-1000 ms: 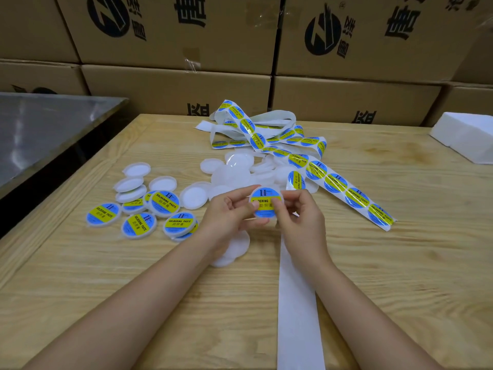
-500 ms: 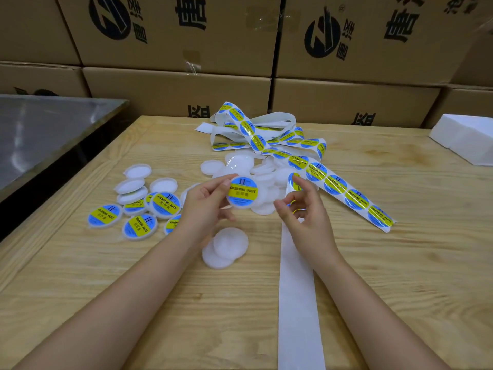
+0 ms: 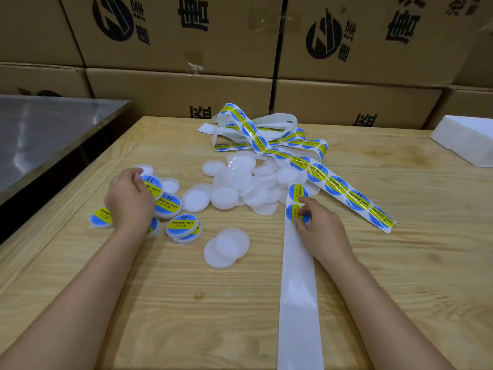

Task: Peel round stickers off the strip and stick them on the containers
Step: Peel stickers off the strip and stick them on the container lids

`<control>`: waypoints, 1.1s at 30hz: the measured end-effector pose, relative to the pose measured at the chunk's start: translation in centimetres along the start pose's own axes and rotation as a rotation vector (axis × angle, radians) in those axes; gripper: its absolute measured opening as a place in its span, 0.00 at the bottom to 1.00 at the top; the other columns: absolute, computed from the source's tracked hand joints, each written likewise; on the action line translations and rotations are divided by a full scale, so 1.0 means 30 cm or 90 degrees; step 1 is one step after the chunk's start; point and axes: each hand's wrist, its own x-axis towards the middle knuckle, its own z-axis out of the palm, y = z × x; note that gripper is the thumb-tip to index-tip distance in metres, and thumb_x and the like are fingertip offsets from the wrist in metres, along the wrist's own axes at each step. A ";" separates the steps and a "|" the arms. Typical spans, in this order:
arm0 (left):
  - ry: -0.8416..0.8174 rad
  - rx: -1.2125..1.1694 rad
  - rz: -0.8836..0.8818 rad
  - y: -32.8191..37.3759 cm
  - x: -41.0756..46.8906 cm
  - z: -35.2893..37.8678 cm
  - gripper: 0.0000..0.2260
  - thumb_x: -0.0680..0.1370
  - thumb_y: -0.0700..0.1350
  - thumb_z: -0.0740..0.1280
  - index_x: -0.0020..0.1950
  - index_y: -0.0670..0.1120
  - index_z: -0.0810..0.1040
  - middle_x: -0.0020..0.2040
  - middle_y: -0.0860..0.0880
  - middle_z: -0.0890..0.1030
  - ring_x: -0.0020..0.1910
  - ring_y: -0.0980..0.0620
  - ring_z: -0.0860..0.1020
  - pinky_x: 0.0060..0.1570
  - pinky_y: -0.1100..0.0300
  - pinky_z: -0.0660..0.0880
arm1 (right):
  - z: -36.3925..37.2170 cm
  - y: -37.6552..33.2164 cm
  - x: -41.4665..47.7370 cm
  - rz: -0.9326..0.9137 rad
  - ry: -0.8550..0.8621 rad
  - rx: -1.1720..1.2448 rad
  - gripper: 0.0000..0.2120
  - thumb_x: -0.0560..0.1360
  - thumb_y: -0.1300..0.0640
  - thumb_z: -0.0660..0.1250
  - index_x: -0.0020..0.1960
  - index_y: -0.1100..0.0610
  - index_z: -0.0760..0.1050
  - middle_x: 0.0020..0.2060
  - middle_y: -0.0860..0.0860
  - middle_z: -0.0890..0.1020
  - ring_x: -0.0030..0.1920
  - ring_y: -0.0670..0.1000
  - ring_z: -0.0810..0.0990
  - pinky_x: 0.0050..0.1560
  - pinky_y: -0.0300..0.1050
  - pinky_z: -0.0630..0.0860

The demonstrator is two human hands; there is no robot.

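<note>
My left hand holds a labelled round container over the group of labelled containers at the left of the wooden table. On the sticker strip, my right hand pinches the edge of the lowest blue and yellow round sticker. Below that hand the bare white backing runs toward me. A heap of plain white containers lies between the hands, and two more plain white containers lie nearer to me.
Tangled loops of strip lie at the back of the table. Stacked cardboard boxes stand behind it. A white foam block sits at the far right, and a steel surface adjoins the left edge.
My left hand carried the newly labelled container from the centre down to the labelled group on the left. My right hand let go of it and moved onto the strip's lowest sticker.
</note>
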 end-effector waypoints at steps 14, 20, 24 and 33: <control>0.088 0.085 0.138 0.033 -0.026 -0.002 0.13 0.77 0.41 0.60 0.60 0.48 0.76 0.56 0.44 0.77 0.56 0.40 0.69 0.55 0.50 0.58 | -0.034 0.023 0.003 -0.066 -0.165 -0.045 0.28 0.75 0.52 0.67 0.72 0.55 0.64 0.72 0.49 0.65 0.73 0.47 0.59 0.71 0.38 0.54; -0.026 -0.049 0.538 0.223 -0.230 0.041 0.13 0.74 0.39 0.59 0.53 0.44 0.80 0.47 0.48 0.82 0.47 0.48 0.73 0.47 0.54 0.60 | -0.059 0.026 0.001 -0.041 -0.192 -0.005 0.23 0.71 0.55 0.72 0.65 0.55 0.74 0.66 0.46 0.69 0.67 0.45 0.67 0.63 0.33 0.60; -0.198 -0.034 0.652 0.298 -0.385 0.086 0.08 0.72 0.40 0.65 0.47 0.46 0.82 0.44 0.53 0.83 0.43 0.50 0.79 0.48 0.54 0.63 | -0.063 0.027 0.006 -0.008 -0.185 0.045 0.13 0.72 0.61 0.67 0.57 0.55 0.80 0.60 0.47 0.74 0.60 0.45 0.73 0.58 0.34 0.65; -0.427 0.140 0.588 0.319 -0.451 0.133 0.23 0.74 0.60 0.63 0.67 0.52 0.72 0.57 0.53 0.80 0.61 0.53 0.72 0.62 0.58 0.52 | -0.049 -0.015 0.005 0.059 -0.116 0.224 0.15 0.76 0.62 0.57 0.39 0.58 0.82 0.43 0.49 0.82 0.49 0.49 0.79 0.53 0.46 0.73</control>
